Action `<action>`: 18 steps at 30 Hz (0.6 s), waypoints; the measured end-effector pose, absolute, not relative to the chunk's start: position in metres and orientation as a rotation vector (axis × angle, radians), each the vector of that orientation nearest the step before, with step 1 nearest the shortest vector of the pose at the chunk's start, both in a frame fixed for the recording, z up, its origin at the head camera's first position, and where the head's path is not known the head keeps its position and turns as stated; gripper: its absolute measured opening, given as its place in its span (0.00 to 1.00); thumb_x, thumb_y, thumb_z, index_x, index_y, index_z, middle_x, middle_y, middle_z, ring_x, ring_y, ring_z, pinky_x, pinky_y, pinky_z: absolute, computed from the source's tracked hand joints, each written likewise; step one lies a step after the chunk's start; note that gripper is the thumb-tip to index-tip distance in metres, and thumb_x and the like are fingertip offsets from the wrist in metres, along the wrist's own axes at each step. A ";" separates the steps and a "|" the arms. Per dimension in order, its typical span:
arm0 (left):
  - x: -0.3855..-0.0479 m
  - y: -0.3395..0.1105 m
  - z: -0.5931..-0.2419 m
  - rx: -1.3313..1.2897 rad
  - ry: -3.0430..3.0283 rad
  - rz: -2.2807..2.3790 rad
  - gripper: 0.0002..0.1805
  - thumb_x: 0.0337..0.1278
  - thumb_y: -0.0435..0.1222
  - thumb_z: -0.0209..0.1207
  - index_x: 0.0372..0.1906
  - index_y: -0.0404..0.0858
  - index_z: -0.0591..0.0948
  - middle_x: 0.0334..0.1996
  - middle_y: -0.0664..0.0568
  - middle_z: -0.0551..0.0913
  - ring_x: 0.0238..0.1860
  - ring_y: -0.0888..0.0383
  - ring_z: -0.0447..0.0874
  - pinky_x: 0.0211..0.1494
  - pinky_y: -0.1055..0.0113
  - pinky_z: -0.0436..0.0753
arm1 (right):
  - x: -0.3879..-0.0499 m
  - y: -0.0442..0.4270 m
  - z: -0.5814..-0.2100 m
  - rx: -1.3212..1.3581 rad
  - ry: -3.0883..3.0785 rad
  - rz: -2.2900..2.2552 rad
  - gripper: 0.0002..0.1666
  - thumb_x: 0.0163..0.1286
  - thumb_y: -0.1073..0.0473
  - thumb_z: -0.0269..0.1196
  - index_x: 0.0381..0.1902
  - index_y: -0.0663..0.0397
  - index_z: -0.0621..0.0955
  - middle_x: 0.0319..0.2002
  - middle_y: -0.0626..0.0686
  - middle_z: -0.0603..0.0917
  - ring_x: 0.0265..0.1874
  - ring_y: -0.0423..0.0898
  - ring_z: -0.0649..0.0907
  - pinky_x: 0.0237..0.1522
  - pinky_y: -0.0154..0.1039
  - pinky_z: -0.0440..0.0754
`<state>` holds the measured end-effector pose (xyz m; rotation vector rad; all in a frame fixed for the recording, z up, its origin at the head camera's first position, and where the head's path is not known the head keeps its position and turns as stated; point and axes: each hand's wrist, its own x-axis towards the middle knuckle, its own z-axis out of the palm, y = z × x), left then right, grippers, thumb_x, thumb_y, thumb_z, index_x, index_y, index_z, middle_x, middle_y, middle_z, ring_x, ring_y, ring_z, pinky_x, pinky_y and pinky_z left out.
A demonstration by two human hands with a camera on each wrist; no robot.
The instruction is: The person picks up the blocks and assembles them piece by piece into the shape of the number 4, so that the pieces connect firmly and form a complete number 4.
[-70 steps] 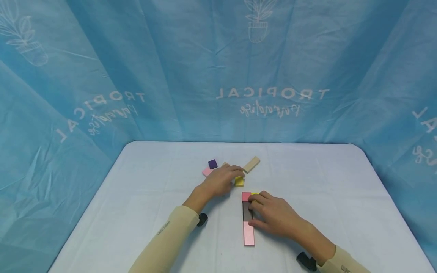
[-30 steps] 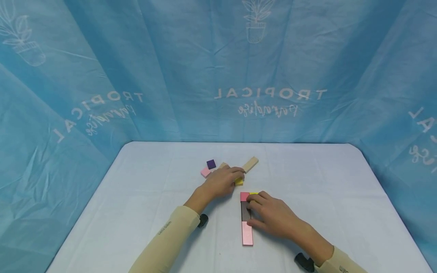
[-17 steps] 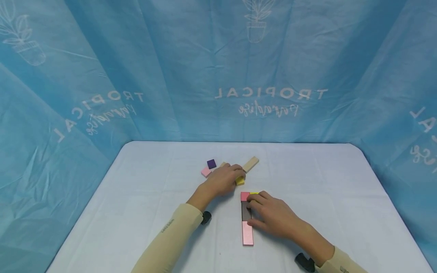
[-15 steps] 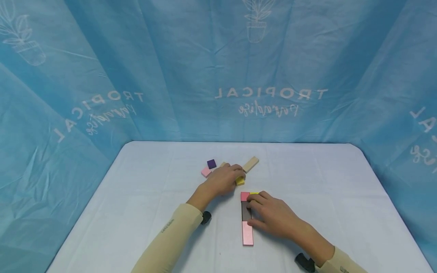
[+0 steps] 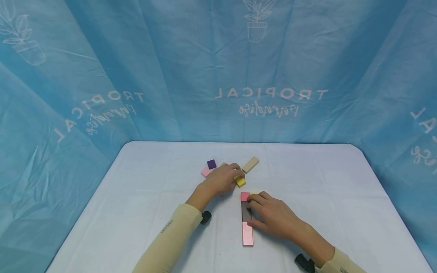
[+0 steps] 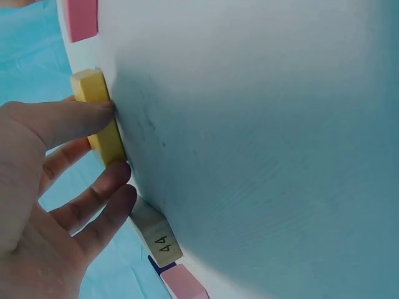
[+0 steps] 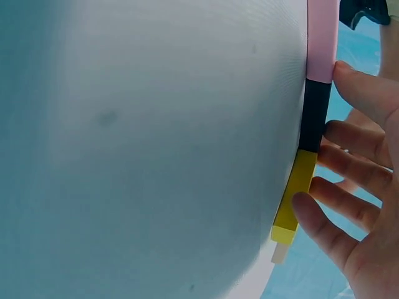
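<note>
Yellow block [image 6: 112,143] is pinched by the left hand [image 5: 223,179], fingers apart.

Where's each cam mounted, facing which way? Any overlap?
Head: on the head, facing forward-down over white table to blue curtain; left hand, right hand, sleeves show.
Left wrist: on left wrist, facing left hand pinching yellow block; skin sliver top-left.
Right wrist: on right wrist, facing right hand beside pink block and dark block; part of left arm behind.
Shared: head and right wrist show pink block and dark block.
</note>
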<state>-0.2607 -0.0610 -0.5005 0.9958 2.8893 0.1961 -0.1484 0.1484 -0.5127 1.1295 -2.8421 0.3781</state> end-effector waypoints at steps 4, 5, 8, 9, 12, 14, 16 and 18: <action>-0.261 -0.062 -0.499 1.027 2.886 0.220 0.17 0.60 0.39 0.63 0.53 0.55 0.82 0.53 0.61 0.76 0.50 0.59 0.74 0.55 0.62 0.75 | -0.148 0.149 -0.513 1.133 -2.839 0.397 0.27 0.62 0.35 0.63 0.51 0.43 0.80 0.54 0.41 0.75 0.52 0.40 0.71 0.45 0.41 0.79; -0.261 -0.063 -0.498 1.031 2.883 0.219 0.17 0.59 0.40 0.63 0.54 0.55 0.82 0.53 0.61 0.77 0.50 0.59 0.74 0.54 0.63 0.75 | -0.148 0.149 -0.513 1.134 -2.836 0.402 0.26 0.62 0.35 0.63 0.50 0.43 0.80 0.54 0.41 0.75 0.52 0.40 0.71 0.45 0.41 0.79; -0.260 -0.064 -0.496 1.040 2.875 0.229 0.17 0.58 0.42 0.64 0.54 0.54 0.82 0.52 0.60 0.77 0.49 0.59 0.75 0.52 0.64 0.75 | -0.148 0.150 -0.514 1.135 -2.829 0.404 0.26 0.62 0.35 0.63 0.50 0.43 0.80 0.53 0.40 0.75 0.52 0.39 0.71 0.45 0.41 0.79; -0.260 -0.065 -0.496 1.037 2.875 0.229 0.18 0.58 0.43 0.65 0.54 0.54 0.82 0.52 0.60 0.78 0.49 0.59 0.75 0.51 0.64 0.76 | -0.148 0.150 -0.514 1.136 -2.827 0.404 0.26 0.62 0.35 0.63 0.50 0.44 0.80 0.53 0.40 0.75 0.52 0.39 0.71 0.44 0.41 0.79; -0.260 -0.066 -0.496 1.024 2.874 0.240 0.18 0.57 0.45 0.65 0.53 0.54 0.83 0.50 0.60 0.78 0.48 0.60 0.75 0.50 0.65 0.76 | -0.148 0.150 -0.514 1.139 -2.831 0.399 0.27 0.62 0.35 0.62 0.50 0.44 0.80 0.53 0.41 0.75 0.52 0.40 0.71 0.45 0.41 0.79; -0.259 -0.067 -0.496 1.014 2.876 0.255 0.18 0.56 0.45 0.66 0.53 0.55 0.83 0.50 0.60 0.78 0.48 0.61 0.74 0.50 0.65 0.76 | -0.148 0.149 -0.514 1.138 -2.835 0.395 0.27 0.62 0.34 0.62 0.50 0.44 0.80 0.53 0.41 0.75 0.53 0.40 0.71 0.45 0.41 0.79; -0.258 -0.068 -0.495 0.995 2.870 0.294 0.18 0.55 0.46 0.67 0.53 0.55 0.83 0.49 0.60 0.78 0.48 0.61 0.74 0.50 0.64 0.76 | -0.148 0.149 -0.513 1.134 -2.843 0.392 0.27 0.62 0.34 0.62 0.51 0.44 0.80 0.53 0.41 0.75 0.53 0.40 0.71 0.46 0.42 0.79; -0.257 -0.070 -0.495 0.974 2.863 0.332 0.19 0.53 0.47 0.68 0.52 0.55 0.83 0.48 0.61 0.78 0.47 0.62 0.73 0.50 0.65 0.76 | -0.148 0.149 -0.512 1.131 -2.849 0.393 0.27 0.62 0.34 0.62 0.51 0.43 0.80 0.54 0.40 0.75 0.53 0.40 0.71 0.46 0.42 0.78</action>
